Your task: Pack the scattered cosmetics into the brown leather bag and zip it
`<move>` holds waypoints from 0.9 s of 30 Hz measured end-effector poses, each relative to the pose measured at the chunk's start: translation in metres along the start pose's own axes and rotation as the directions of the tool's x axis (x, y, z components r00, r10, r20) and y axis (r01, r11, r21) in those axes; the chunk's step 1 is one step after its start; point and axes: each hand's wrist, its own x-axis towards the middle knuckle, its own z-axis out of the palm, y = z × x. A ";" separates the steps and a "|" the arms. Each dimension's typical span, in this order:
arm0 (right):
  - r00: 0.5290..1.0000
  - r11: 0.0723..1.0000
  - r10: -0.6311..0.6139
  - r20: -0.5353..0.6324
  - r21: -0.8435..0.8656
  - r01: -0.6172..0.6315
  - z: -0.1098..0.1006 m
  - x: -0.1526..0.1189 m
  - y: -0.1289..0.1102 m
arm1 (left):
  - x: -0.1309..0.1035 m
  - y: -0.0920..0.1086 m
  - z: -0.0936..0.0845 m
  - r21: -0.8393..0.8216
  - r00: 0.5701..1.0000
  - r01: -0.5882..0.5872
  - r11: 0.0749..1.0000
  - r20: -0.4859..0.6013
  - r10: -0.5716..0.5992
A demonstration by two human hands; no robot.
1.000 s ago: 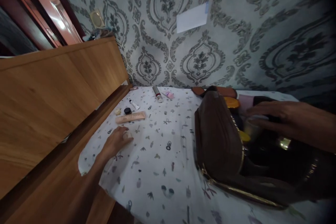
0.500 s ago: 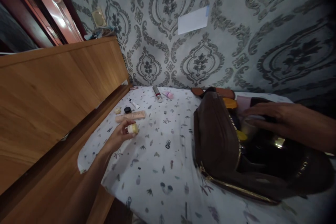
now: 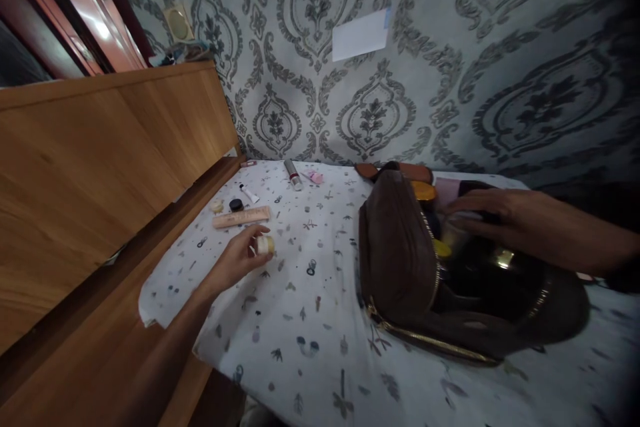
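My left hand (image 3: 243, 255) pinches a small cream jar (image 3: 265, 245), white with a pale yellow end, just above the patterned sheet (image 3: 330, 293). Beyond it lie a peach squeeze tube (image 3: 241, 217), a black-lidded pot (image 3: 236, 205), a pale little pot (image 3: 217, 205) and a slim white tube (image 3: 249, 193). To the right, a brown zip bag (image 3: 397, 247) stands unzipped. Inside its opening, my right hand (image 3: 493, 210) has its fingers curled at a pale, see-through item that is partly hidden. Near those fingers show an orange lid (image 3: 423, 191) and a yellow lid (image 3: 442, 249).
A silver cylinder (image 3: 293, 175) and a pink item (image 3: 315, 177) lie near the wall. Behind the bag is a brown strap-like piece (image 3: 410, 172). A wooden board (image 3: 115, 153) borders the left side. White paper (image 3: 361, 35) hangs on the patterned wall.
My left hand has shifted slightly right with the cream jar. My right hand stays in the bag, its fingers a little more curled. The whole view has swung slightly.
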 end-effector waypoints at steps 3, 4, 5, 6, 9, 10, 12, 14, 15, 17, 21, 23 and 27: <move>1.000 1.000 -0.003 0.003 -0.014 0.003 0.001 -0.001 0.001 | -0.002 0.010 0.003 0.189 0.998 -0.055 0.980 0.027 0.050; 1.000 1.000 -0.009 0.005 -0.017 0.009 0.001 -0.001 0.001 | -0.002 0.013 0.004 0.209 0.996 -0.078 0.975 0.047 0.070; 1.000 1.000 -0.017 0.006 -0.019 0.017 0.001 -0.001 0.001 | -0.002 0.015 0.005 0.212 0.994 -0.099 0.972 0.064 0.087; 1.000 1.000 -0.023 0.004 -0.020 0.023 0.000 -0.001 0.001 | -0.002 0.017 0.005 0.206 0.992 -0.117 0.972 0.077 0.103; 1.000 0.999 -0.028 0.000 -0.022 0.028 -0.003 -0.003 -0.003 | 0.000 0.019 0.007 0.148 0.990 -0.139 0.979 0.055 0.132; 1.000 0.999 -0.028 -0.001 -0.023 0.028 -0.005 -0.004 -0.005 | 0.000 0.020 0.008 0.123 0.990 -0.137 0.983 0.038 0.133; 0.999 0.999 -0.033 0.005 -0.022 0.033 -0.008 -0.006 -0.010 | 0.001 0.020 0.009 0.086 0.992 -0.129 0.988 0.012 0.129; 0.999 0.999 -0.041 0.015 -0.023 0.041 -0.010 -0.008 -0.014 | 0.000 0.019 0.011 0.080 0.991 -0.132 0.988 0.004 0.132; 0.999 0.999 -0.038 0.006 -0.031 0.038 -0.010 -0.009 -0.015 | 0.001 0.019 0.011 0.089 0.991 -0.136 0.987 0.007 0.135; 0.999 0.998 -0.046 -0.002 -0.041 0.046 -0.009 -0.009 -0.014 | 0.003 0.018 0.013 0.111 0.989 -0.148 0.983 0.027 0.146; 1.000 0.999 -0.016 -0.020 -0.036 0.016 -0.005 -0.010 -0.009 | 0.012 0.027 0.019 0.095 0.980 -0.196 0.976 0.059 0.191; 1.000 0.999 0.003 -0.019 -0.032 -0.003 -0.006 -0.010 -0.010 | 0.019 0.042 0.023 0.043 0.973 -0.218 0.975 0.089 0.214; 1.000 0.999 0.025 -0.012 -0.046 -0.026 -0.010 -0.012 -0.016 | 0.037 0.091 0.036 -0.050 0.947 -0.297 0.954 0.117 0.300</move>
